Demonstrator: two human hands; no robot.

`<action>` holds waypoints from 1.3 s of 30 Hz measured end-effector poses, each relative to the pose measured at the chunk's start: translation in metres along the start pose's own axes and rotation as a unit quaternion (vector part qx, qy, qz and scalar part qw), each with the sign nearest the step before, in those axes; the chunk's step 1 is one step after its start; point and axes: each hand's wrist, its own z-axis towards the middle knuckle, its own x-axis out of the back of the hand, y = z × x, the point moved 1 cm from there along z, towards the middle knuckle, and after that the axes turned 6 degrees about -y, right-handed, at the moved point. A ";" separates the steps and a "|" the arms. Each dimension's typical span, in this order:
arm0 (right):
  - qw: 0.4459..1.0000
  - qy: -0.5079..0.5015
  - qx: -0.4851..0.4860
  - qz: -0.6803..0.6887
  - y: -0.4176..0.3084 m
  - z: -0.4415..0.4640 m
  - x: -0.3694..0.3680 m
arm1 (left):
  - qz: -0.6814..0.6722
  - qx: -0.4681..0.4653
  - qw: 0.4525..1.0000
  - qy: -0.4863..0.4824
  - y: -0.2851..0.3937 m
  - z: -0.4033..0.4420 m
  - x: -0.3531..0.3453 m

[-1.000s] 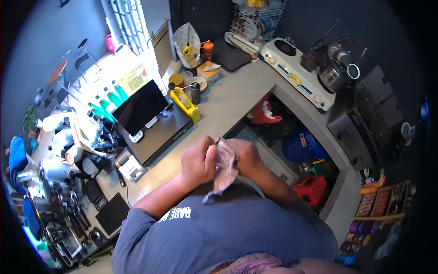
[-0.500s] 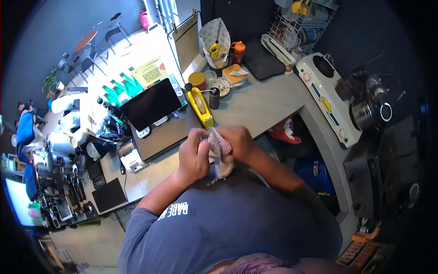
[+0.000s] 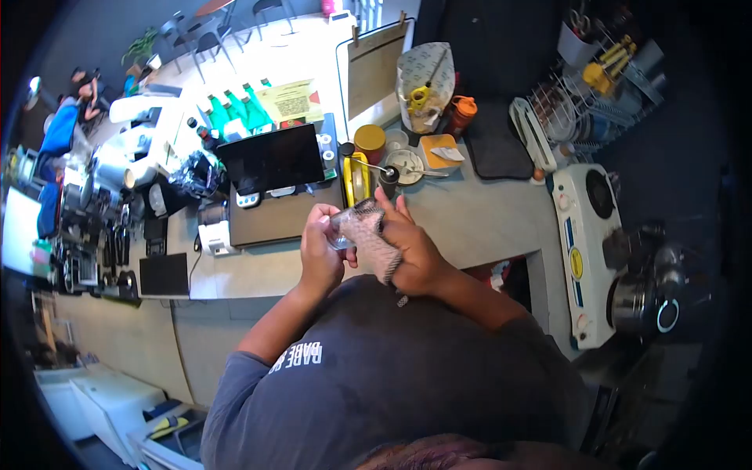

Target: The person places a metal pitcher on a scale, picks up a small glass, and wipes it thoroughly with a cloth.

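Note:
In front of my chest, my left hand (image 3: pixel 319 254) is closed around a small clear glass (image 3: pixel 338 232) that looks tilted. My right hand (image 3: pixel 417 252) grips a pinkish cloth (image 3: pixel 371 241) with a dark patterned edge, and some of its fingers stretch out past it. The cloth lies against the glass and covers part of it. Just beyond the hands stand a black hand grinder (image 3: pixel 389 177) with a crank and a yellow tape dispenser (image 3: pixel 356 178).
A monitor (image 3: pixel 272 159) and a receipt printer (image 3: pixel 215 229) stand on the counter to the left. Ahead are a gold-lidded jar (image 3: pixel 370 141), a small plate (image 3: pixel 406 166) and an orange-capped bottle (image 3: pixel 462 114). At right are a white stove (image 3: pixel 578 266) and a dish rack (image 3: pixel 583 113).
The view has turned, so the counter appears shifted. My hands have rotated, bringing the glass into clearer sight, and the cloth now spreads over its side with my right fingers extended.

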 end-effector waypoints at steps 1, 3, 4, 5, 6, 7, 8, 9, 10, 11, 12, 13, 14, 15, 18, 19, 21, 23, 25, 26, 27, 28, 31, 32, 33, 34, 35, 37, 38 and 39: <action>0.998 -0.050 0.008 -0.024 -0.003 0.001 0.003 | 0.027 -0.024 0.999 0.011 0.002 -0.002 0.000; 0.995 -0.057 0.080 -0.020 0.001 0.007 0.004 | 0.083 -0.070 0.993 0.037 0.005 -0.004 -0.001; 0.991 -0.078 0.103 -0.028 0.011 0.011 0.004 | 0.172 -0.111 0.978 0.033 0.010 -0.009 -0.006; 0.987 -0.100 0.125 -0.037 0.018 0.014 0.006 | 0.260 -0.148 0.954 0.029 0.013 -0.013 -0.010; 0.987 -0.120 0.105 -0.012 0.020 0.016 0.008 | 0.208 -0.108 0.971 0.038 0.015 -0.015 -0.010; 0.986 -0.140 0.085 0.013 0.023 0.018 0.010 | 0.286 -0.202 0.936 0.030 0.011 -0.012 -0.003; 0.984 -0.158 0.068 0.036 0.025 0.022 0.012 | 0.363 -0.292 0.885 0.021 0.004 -0.007 0.006; 0.982 -0.175 0.051 0.058 0.026 0.026 0.013 | 0.437 -0.377 0.817 0.011 0.002 -0.002 0.014; 0.969 -0.174 -0.009 0.178 0.022 0.029 0.016 | 0.440 -0.465 0.768 -0.032 0.007 0.002 0.014; 0.938 -0.170 -0.070 0.294 0.013 0.030 0.018 | 0.468 -0.509 0.719 -0.078 0.013 0.006 0.018; 0.890 -0.162 -0.132 0.404 0.008 0.031 0.018 | 0.475 -0.500 0.721 -0.071 0.015 0.007 0.016; 0.941 -0.121 -0.070 0.307 0.015 0.030 0.013 | 0.481 -0.491 0.723 -0.065 0.017 0.007 0.011; 0.976 -0.077 -0.006 0.205 0.029 0.029 0.003 | 0.417 -0.370 0.830 -0.020 0.015 0.010 0.012; 0.993 -0.033 0.058 0.102 0.038 0.027 -0.003 | 0.337 -0.237 0.911 0.027 0.010 0.012 0.013; 0.980 -0.026 0.197 0.020 0.032 0.035 0.001 | 0.340 -0.156 0.924 0.083 0.024 -0.007 -0.013; 0.975 -0.026 0.209 0.067 0.031 0.036 0.000 | 0.386 -0.187 0.899 0.087 0.033 -0.014 -0.022; 0.966 -0.070 0.094 0.232 0.022 0.027 -0.003 | 0.480 -0.440 0.759 0.018 0.023 -0.014 -0.004; 0.967 -0.040 0.043 0.247 0.017 0.020 -0.010 | 0.468 -0.401 0.788 0.009 0.028 -0.017 0.002; 0.995 0.049 0.093 0.002 -0.001 0.016 -0.001 | 0.276 -0.257 0.924 0.067 0.027 -0.013 0.002; 0.980 0.111 0.140 -0.083 -0.013 0.018 0.003 | 0.171 -0.177 0.965 0.095 0.026 -0.011 0.001; 0.953 0.171 0.186 -0.167 -0.020 0.020 0.005 | 0.175 -0.199 0.960 0.090 0.025 -0.011 -0.001; 0.971 0.137 0.152 -0.121 -0.016 0.015 0.004 | 0.178 -0.219 0.955 0.085 0.022 -0.015 -0.003; 0.989 0.056 0.135 0.015 -0.003 0.016 -0.012 | 0.093 -0.159 0.983 0.007 0.018 -0.020 0.003; 0.986 0.076 0.146 0.010 -0.008 0.015 -0.018 | 0.041 -0.112 0.993 -0.025 0.011 -0.017 0.009; 0.987 0.083 0.139 -0.010 -0.010 0.015 -0.021 | -0.010 -0.066 0.996 -0.059 0.004 -0.013 0.016; 0.987 0.091 0.132 -0.031 -0.010 0.015 -0.024 | 0.026 -0.065 0.994 -0.079 0.007 -0.010 0.023; 0.986 0.099 0.122 -0.052 -0.013 0.016 -0.026 | 0.034 -0.074 0.992 -0.096 0.007 -0.010 0.025; 0.982 0.070 0.174 -0.010 -0.028 0.023 -0.015 | 0.047 -0.087 0.987 -0.131 0.010 -0.014 0.027; 0.978 0.053 0.201 0.011 -0.035 0.026 -0.011 | 0.042 -0.065 0.987 -0.144 0.016 -0.013 0.032; 0.983 0.053 0.173 0.008 -0.037 0.025 -0.011 | 0.037 -0.042 0.985 -0.164 0.019 -0.014 0.040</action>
